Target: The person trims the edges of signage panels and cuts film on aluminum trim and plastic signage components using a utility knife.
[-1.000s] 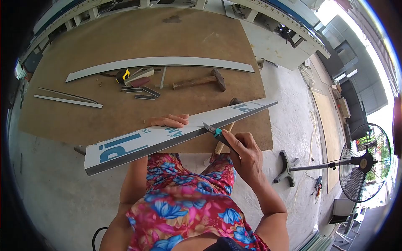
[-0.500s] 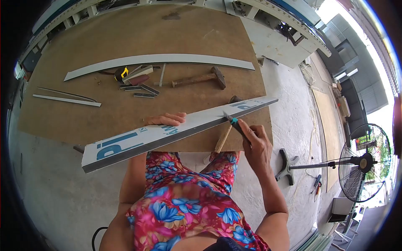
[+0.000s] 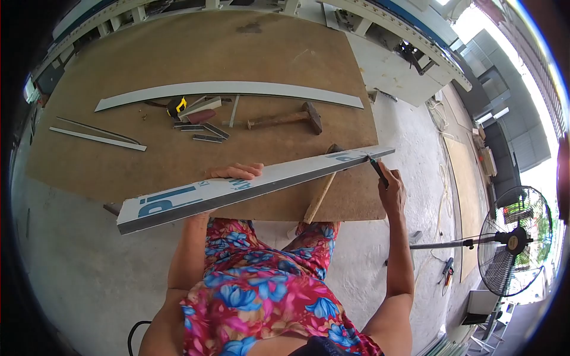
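A long white strip [image 3: 279,174] with blue lettering and a dark edge lies slantwise across the front of the brown board table. My left hand [image 3: 237,171] grips its left half, fingers over the far edge, the palm hidden beneath. In my right hand [image 3: 392,188] is a dark-handled knife [image 3: 379,172], its tip touching the strip near its right end. Partly under the strip lies a hammer with a wooden handle [image 3: 319,199].
On the brown table [image 3: 196,53] lie a curved white strip [image 3: 237,89], a tape measure [image 3: 176,107], a second hammer [image 3: 288,118], small metal pieces [image 3: 208,138] and thin strips [image 3: 98,137]. A standing fan [image 3: 515,240] is at the right.
My right hand has moved right with the knife, from the strip's middle-right part to near its right end. The strip's right end sits slightly lower in view. My left hand keeps its hold.
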{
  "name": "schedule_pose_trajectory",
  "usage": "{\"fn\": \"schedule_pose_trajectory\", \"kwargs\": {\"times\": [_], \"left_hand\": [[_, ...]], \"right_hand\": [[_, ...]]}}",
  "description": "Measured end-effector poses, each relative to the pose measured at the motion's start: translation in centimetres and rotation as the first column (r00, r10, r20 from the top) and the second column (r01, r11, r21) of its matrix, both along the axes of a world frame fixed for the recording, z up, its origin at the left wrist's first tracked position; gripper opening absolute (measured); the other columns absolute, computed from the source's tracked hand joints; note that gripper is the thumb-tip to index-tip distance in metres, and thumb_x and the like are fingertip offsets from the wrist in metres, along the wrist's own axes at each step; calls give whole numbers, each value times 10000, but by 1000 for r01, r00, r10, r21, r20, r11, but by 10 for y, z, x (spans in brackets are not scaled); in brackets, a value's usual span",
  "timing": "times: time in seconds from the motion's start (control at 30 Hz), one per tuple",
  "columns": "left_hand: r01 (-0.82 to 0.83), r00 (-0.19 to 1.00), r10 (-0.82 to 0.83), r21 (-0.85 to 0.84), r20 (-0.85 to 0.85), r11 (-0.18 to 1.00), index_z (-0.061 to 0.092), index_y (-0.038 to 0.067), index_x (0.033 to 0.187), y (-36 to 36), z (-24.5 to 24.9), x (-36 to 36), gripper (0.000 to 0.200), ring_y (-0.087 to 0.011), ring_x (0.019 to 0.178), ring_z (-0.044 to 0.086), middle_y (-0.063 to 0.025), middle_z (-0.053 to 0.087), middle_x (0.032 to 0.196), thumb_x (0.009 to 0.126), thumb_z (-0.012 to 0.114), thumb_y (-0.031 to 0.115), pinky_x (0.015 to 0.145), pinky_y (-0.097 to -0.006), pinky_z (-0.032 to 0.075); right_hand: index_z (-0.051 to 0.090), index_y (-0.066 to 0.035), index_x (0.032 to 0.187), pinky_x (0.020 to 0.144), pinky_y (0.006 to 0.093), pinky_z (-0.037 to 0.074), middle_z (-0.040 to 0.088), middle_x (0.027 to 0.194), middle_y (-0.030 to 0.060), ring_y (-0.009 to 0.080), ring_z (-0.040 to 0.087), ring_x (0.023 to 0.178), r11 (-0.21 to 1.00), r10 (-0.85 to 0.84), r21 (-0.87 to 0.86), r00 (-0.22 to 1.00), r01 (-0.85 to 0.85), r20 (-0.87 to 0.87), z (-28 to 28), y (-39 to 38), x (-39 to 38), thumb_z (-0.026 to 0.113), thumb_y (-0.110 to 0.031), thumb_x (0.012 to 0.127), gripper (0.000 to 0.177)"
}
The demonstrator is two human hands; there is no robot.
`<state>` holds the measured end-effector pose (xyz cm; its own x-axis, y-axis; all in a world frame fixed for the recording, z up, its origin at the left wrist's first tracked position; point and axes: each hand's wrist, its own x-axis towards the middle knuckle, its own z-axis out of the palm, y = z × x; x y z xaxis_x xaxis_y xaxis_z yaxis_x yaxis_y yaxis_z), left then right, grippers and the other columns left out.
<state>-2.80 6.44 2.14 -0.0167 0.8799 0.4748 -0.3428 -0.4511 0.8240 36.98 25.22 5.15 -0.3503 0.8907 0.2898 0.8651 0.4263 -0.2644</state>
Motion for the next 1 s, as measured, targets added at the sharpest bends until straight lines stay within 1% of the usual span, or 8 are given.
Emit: {"fn": "schedule_pose_trajectory", "kwargs": {"times": [0.2,0.3,0.43,0.5,0.57,0.63,0.7,1.0], "left_hand": [[46,997,-49,54,55,997,668,0,1049,1,2,-1,661,-374,1214,506,-205,631,1141,835,493,600,1083,-515,312],[64,997,-65,42,29,997,663,-7,1060,2,-3,-4,690,-372,1217,504,-204,630,1143,828,489,619,1089,-517,301],[48,999,-47,29,-21,998,653,-22,1076,3,6,-6,706,-364,1215,507,-199,632,1142,826,497,619,1091,-517,298],[37,999,-36,26,-35,999,645,-32,1086,7,-2,-10,705,-352,1214,512,-195,631,1146,833,499,610,1091,-499,309],[9,999,-10,-14,-31,1000,634,-37,1104,6,-7,-10,698,-340,1213,515,-192,630,1148,840,506,596,1090,-480,319],[-37,999,35,-90,-22,995,619,-38,1131,4,-7,-9,685,-328,1212,518,-190,629,1150,846,518,577,1090,-458,327],[-22,988,37,-99,147,995,547,-18,1246,3,-13,-5,644,-291,1189,537,-188,600,1205,866,567,501,1055,-401,378],[-111,527,344,-338,777,934,507,86,1282,-5,-37,17,380,-149,1016,621,-71,616,1198,947,547,260,748,-268,570]], "right_hand": [[597,-381,1223,752,412,513,602,999,123,311,636,886,940,-331,55,859,337,391,-14,75,43,468,-119,878,452],[604,-219,1234,665,478,523,658,1018,194,359,669,797,716,-645,211,746,665,-165,-4,127,73,480,-144,865,396],[579,-18,1213,771,377,503,680,953,182,275,658,845,883,-55,402,903,243,-426,67,87,-4,672,-77,763,464],[581,3,1213,747,317,488,672,894,119,183,605,781,1000,6,-10,860,-13,-510,77,37,-55,705,-107,757,485],[592,4,1195,714,291,470,639,810,74,133,533,749,950,-82,-310,949,-18,-306,80,-29,-106,710,-109,760,465],[589,-12,1209,729,328,476,647,868,92,174,586,781,896,97,-377,932,-235,-349,62,-69,-128,713,-124,757,481],[601,-33,1189,750,353,474,637,929,109,227,605,826,926,226,-174,860,-336,-458,32,-87,-142,720,-141,753,465],[617,-91,1094,752,392,476,588,955,128,327,594,861,985,144,-18,874,-172,-463,-33,-110,-166,729,-101,728,383]]}}
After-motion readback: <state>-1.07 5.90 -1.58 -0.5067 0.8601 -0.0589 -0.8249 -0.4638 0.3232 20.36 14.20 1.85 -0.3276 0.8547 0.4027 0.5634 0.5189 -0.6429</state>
